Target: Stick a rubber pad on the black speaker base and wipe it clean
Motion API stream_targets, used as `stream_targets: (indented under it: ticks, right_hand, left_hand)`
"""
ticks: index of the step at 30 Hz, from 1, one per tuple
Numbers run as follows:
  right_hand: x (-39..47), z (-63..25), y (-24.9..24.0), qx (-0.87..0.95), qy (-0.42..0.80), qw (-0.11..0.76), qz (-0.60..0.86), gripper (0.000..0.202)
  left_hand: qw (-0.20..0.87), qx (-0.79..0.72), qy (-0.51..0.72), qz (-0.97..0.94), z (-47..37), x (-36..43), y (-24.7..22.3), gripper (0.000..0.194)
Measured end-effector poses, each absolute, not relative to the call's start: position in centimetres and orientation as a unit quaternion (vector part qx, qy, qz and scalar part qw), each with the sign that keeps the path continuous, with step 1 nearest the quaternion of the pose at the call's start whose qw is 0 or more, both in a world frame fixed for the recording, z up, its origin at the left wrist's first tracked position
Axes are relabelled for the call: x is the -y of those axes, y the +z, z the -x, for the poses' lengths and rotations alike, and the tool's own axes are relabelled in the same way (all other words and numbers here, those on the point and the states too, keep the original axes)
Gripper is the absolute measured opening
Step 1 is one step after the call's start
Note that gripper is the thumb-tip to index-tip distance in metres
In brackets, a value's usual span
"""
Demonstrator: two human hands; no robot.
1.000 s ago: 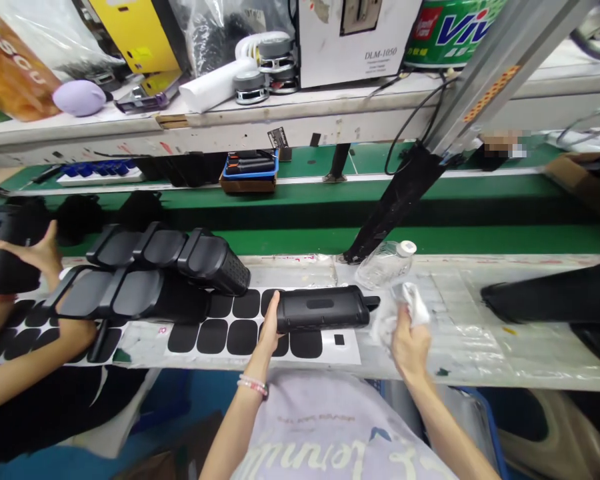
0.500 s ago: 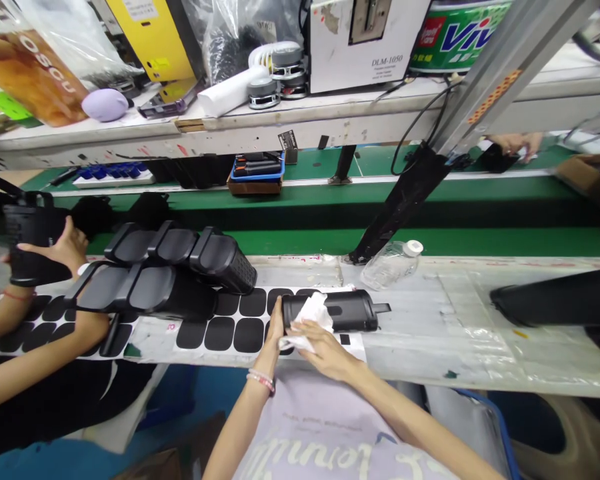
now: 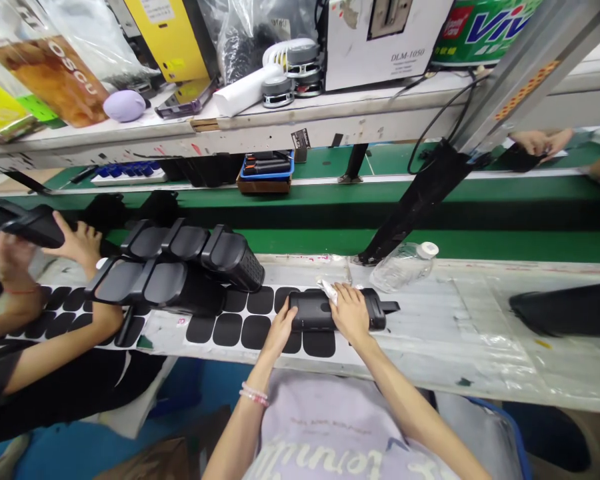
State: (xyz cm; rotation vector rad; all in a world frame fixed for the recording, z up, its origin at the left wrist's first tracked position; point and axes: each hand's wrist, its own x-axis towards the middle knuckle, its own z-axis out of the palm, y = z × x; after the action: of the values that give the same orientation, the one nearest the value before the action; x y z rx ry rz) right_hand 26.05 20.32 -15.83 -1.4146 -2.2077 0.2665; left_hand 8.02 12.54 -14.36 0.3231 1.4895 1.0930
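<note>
While the left hand clasps one end of the black device, probably to steady it over the pad sheet, the right hand, fingers bent close together, pinches a white cloth against its top. On the shelf, the white box reads "DLM-1050", the orange bag "OSCU", and the green tub, partly cut off, "Viv".

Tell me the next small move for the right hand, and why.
Probably slide the white wipe along the black speaker housing toward its looped end: the right hand has the wipe bunched by the housing's far edge, while the left hand holds the opposite end.
</note>
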Motion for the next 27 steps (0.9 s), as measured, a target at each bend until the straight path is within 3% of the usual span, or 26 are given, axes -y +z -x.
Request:
stream_targets:
  ticks: [11, 27]
  right_hand:
    - [-20.2, -26.3, -15.9, 0.835, -0.009, 0.218, 0.504, 0.033]
    - [-20.1, -26.2, -15.8, 0.838, -0.031, 0.214, 0.501, 0.031]
  left_hand:
    - [0.607, -0.638, 0.45, -0.145, -8.7, -12.4, -12.9, 0.053]
    - [0.583, -0.657, 0.457, -0.138, -9.3, -12.3, -12.5, 0.049]
